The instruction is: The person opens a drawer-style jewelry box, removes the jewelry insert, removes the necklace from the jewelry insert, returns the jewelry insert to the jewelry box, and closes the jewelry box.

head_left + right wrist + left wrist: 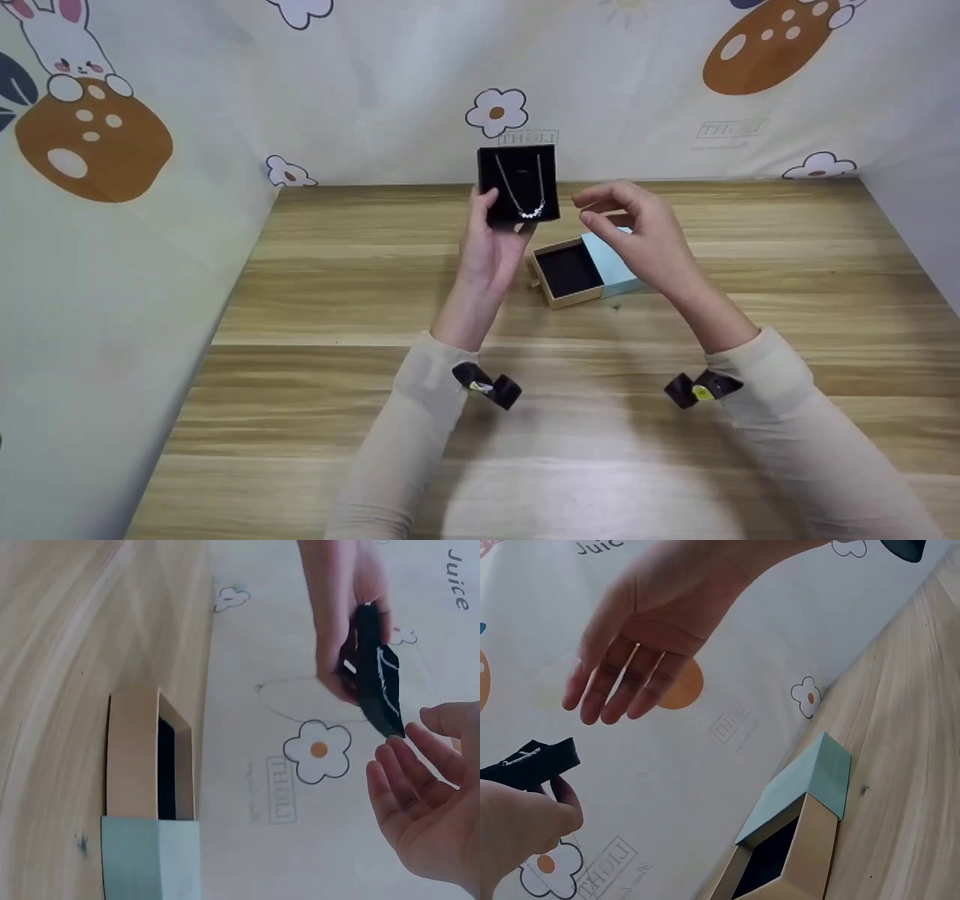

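Note:
My left hand (491, 259) holds up a black jewelry insert (521, 187), its thumb on the left edge and fingers behind. A silver necklace (531, 214) with a row of sparkling stones hangs in a V across the insert's front. To the right, my right hand (641, 232) hovers with loosely bent fingers and nothing in them. In the right wrist view, the right fingertips (395, 742) come close to the insert's edge (371, 667). Below the hands lies a gift box: a kraft drawer (576, 298) with a black inside, pulled partly out of a light blue sleeve (619, 277).
The wood-grain table (315, 405) runs back to a pale wall covering (390, 90) printed with flowers, rabbits and orange fruit. A small dark mark (616, 307) shows on the table just in front of the box. Black wrist cameras (487, 386) sit on both cuffs.

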`<control>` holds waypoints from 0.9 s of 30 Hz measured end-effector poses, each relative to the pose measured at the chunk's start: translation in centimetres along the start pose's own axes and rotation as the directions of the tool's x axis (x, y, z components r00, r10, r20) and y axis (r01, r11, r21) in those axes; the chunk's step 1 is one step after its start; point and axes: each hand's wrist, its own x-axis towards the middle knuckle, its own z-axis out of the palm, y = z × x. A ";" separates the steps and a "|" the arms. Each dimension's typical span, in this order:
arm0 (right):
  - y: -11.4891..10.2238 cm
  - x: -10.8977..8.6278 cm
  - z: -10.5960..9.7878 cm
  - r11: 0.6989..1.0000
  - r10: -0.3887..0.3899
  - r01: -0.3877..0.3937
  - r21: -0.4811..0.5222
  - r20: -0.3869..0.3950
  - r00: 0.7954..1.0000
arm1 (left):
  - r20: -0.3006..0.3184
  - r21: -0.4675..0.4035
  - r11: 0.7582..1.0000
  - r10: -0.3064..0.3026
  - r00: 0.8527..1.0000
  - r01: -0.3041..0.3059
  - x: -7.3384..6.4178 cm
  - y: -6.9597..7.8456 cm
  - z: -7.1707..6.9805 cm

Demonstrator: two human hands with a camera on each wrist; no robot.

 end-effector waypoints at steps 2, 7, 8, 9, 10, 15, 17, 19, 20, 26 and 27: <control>-0.2 0.0 0.2 1.000 0.005 -0.006 0.020 0.016 1.000 | -0.006 0.022 1.000 0.017 1.000 -0.017 0.0 -0.1 -0.1; -0.6 0.1 0.7 0.997 0.021 -0.025 0.077 0.049 0.999 | 0.001 0.054 0.998 0.045 0.999 -0.045 0.0 -0.2 -0.3; -0.7 0.1 0.8 0.996 0.024 -0.028 0.089 0.053 0.998 | 0.004 0.059 0.997 0.047 0.999 -0.047 0.0 -0.2 -0.3; -0.7 0.1 0.9 0.995 0.025 -0.031 0.098 0.057 0.998 | 0.006 0.066 0.997 0.047 0.999 -0.048 0.0 -0.1 -0.4; -0.8 0.1 1.0 0.994 0.027 -0.033 0.105 0.060 0.998 | 0.006 0.071 0.996 0.047 0.999 -0.047 0.0 -0.1 -0.4; -0.7 0.1 1.2 0.992 0.034 -0.039 0.124 0.041 0.999 | 0.007 0.095 0.995 0.038 0.999 -0.039 -0.1 0.0 -0.5; -0.5 0.2 1.2 0.990 0.040 -0.042 0.134 0.014 0.999 | 0.007 0.105 0.994 0.029 1.000 -0.030 -0.2 0.0 -0.5; -0.4 0.2 1.3 0.987 0.051 -0.048 0.155 -0.013 0.999 | 0.005 0.116 0.993 0.015 1.000 -0.016 -0.2 0.1 -0.5; -0.4 0.3 1.3 0.984 0.060 -0.055 0.167 -0.023 0.998 | 0.008 0.123 0.992 0.007 1.000 -0.008 -0.2 0.1 -0.5; -0.2 0.5 1.4 0.965 0.119 -0.107 0.238 -0.036 0.992 | 0.030 0.166 0.986 -0.035 0.999 0.029 -0.2 0.1 -0.6; -0.1 0.5 1.4 0.963 0.128 -0.115 0.245 -0.036 0.991 | 0.035 0.173 0.984 -0.040 0.999 0.033 -0.2 0.1 -0.6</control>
